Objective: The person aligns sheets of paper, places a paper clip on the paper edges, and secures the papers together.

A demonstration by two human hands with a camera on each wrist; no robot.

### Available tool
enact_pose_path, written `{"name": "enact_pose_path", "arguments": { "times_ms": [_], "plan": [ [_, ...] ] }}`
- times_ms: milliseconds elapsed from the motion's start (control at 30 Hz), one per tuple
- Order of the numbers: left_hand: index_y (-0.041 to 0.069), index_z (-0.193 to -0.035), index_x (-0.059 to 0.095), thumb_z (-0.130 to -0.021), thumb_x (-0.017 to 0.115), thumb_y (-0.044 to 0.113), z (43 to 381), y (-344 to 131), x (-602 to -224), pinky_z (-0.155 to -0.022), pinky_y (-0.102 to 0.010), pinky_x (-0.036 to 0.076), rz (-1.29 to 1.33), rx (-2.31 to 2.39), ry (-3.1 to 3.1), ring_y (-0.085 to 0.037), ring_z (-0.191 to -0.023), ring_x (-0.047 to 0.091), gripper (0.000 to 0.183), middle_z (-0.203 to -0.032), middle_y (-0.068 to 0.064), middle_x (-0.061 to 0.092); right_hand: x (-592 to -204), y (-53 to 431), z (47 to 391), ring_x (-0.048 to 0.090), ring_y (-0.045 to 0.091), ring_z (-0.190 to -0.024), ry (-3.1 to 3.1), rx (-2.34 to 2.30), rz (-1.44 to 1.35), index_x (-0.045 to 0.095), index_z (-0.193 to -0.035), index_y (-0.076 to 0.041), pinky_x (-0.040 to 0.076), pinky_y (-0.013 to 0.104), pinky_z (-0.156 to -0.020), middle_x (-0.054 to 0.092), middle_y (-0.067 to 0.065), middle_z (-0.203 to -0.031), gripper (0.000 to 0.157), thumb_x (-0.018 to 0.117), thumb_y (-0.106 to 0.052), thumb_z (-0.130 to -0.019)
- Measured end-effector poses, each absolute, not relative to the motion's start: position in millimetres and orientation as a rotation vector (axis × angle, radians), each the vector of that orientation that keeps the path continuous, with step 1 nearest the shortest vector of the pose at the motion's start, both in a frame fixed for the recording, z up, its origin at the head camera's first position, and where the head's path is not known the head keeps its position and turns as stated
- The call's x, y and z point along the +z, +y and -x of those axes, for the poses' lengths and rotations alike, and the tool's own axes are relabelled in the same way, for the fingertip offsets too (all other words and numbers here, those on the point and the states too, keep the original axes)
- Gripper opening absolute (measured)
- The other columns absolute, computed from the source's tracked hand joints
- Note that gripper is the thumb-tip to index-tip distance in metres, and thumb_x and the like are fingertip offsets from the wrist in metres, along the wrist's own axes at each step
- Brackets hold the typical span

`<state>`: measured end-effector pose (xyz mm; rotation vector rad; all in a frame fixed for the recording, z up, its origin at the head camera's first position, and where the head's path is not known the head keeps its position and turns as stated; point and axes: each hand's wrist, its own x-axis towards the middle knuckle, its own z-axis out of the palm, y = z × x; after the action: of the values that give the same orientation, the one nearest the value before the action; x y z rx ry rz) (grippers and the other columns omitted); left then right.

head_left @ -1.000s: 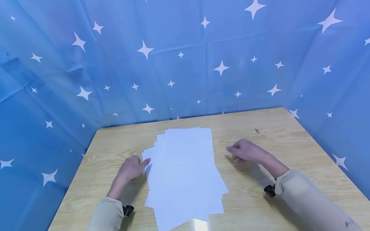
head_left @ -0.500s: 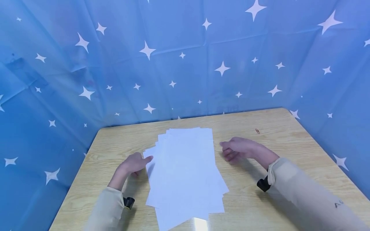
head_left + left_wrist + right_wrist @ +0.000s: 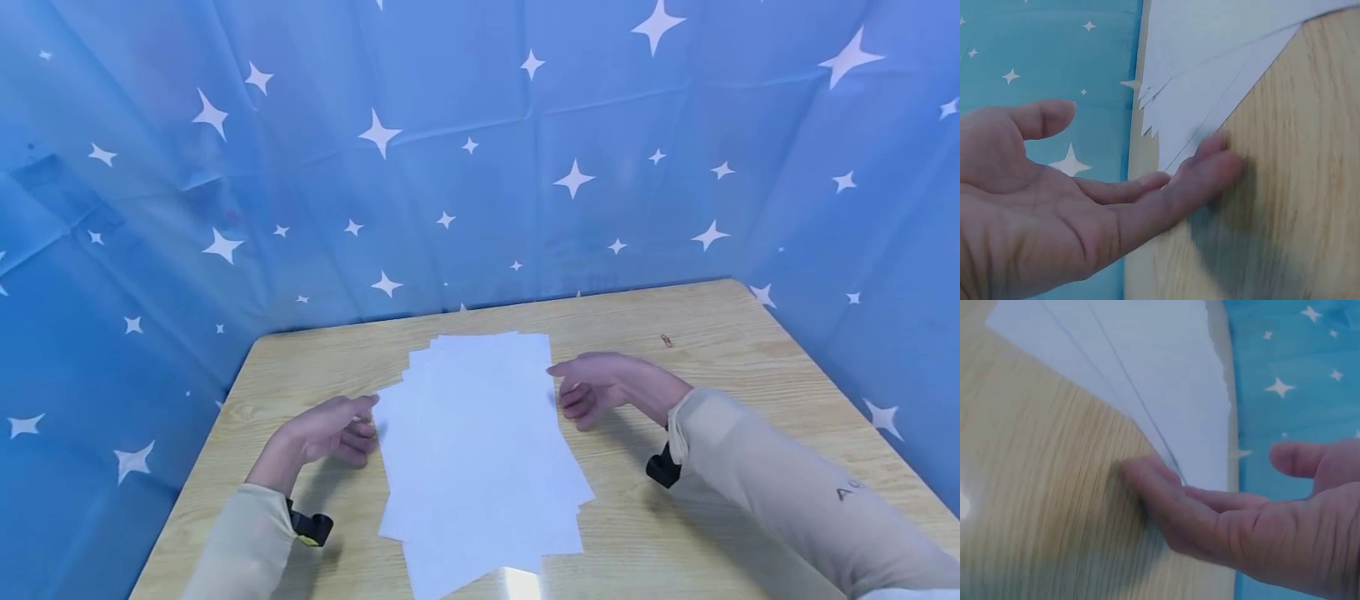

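A loose stack of white paper sheets (image 3: 480, 450) lies on the wooden table, its edges fanned unevenly. On its left side is my left hand (image 3: 333, 432), thumb and fingers apart and relaxed, fingertips right at the paper's edge. In the left wrist view the left hand (image 3: 1104, 212) has its palm facing the sheets (image 3: 1210, 69). Across the stack, my right hand (image 3: 600, 383) stands at the right edge, its fingers loosely bent. The right wrist view shows the right hand (image 3: 1254, 519) with fingertips beside the sheets (image 3: 1166, 381) and thumb raised away. Neither hand grips anything.
A small red paper clip (image 3: 667, 341) lies toward the back right of the wooden table (image 3: 750, 358). Behind the table and along its sides hangs a blue curtain (image 3: 480, 183) with white stars. Black wrist cameras sit under both beige sleeves.
My right hand has moved left to the stack's right edge. My left hand has drawn its thumb back off the paper and turned its palm toward the stack. The sheets look unmoved.
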<state>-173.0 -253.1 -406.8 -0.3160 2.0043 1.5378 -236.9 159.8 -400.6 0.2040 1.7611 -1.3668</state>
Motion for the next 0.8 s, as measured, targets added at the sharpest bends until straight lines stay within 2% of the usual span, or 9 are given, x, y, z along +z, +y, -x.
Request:
{"name": "enact_pose_path", "arguments": {
  "times_ms": [100, 233, 433, 633, 800],
  "plan": [
    [-0.014, -0.138, 0.025, -0.098, 0.053, 0.043, 171, -247, -406, -0.082, -0.053, 0.051, 0.42, 1.586, 1.971, -0.033, -0.092, 0.054, 0.075, -0.105, -0.023, 0.047, -399, 152, 237, 0.049, 0.025, -0.076, 1.76, -1.371, -0.225, 0.033, -0.137, 0.003, 0.049, 0.052, -0.086, 0.043, 0.013, -0.092, 0.053, 0.049, -0.033, -0.102],
    [-0.01, -0.145, 0.015, -0.096, 0.056, 0.047, 170, -235, -402, -0.083, -0.056, 0.048, 0.479, 1.583, 1.965, -0.028, -0.086, 0.049, 0.086, -0.102, -0.02, 0.041, -398, 146, 236, 0.045, 0.025, -0.074, 1.775, -1.378, -0.244, 0.026, -0.141, 0.0, 0.048, 0.054, -0.086, 0.039, 0.011, -0.086, 0.054, 0.049, -0.029, -0.102],
    [0.001, -0.151, 0.013, -0.094, 0.056, 0.05, 170, -222, -396, -0.083, -0.061, 0.045, 0.504, 1.547, 1.991, -0.029, -0.084, 0.043, 0.086, -0.102, -0.02, 0.034, -398, 137, 235, 0.044, 0.025, -0.074, 1.811, -1.353, -0.262, 0.028, -0.135, 0.007, 0.049, 0.052, -0.082, 0.039, 0.01, -0.083, 0.057, 0.05, -0.033, -0.101],
    [0.001, -0.147, 0.018, -0.095, 0.056, 0.048, 171, -214, -397, -0.085, -0.058, 0.046, 0.533, 1.563, 1.972, -0.032, -0.09, 0.044, 0.079, -0.102, -0.02, 0.034, -399, 126, 237, 0.048, 0.026, -0.079, 1.829, -1.342, -0.328, 0.035, -0.129, 0.01, 0.051, 0.05, -0.079, 0.044, 0.012, -0.092, 0.058, 0.054, -0.035, -0.098],
    [-0.004, -0.149, 0.011, -0.096, 0.055, 0.043, 173, -207, -400, -0.092, -0.061, 0.042, 0.526, 1.675, 1.885, -0.037, -0.103, 0.044, 0.083, -0.116, -0.028, 0.036, -400, 117, 236, 0.044, 0.024, -0.074, 1.805, -1.33, -0.341, 0.039, -0.12, 0.006, 0.049, 0.044, -0.073, 0.041, 0.009, -0.089, 0.051, 0.055, -0.037, -0.098]
  ]
}}
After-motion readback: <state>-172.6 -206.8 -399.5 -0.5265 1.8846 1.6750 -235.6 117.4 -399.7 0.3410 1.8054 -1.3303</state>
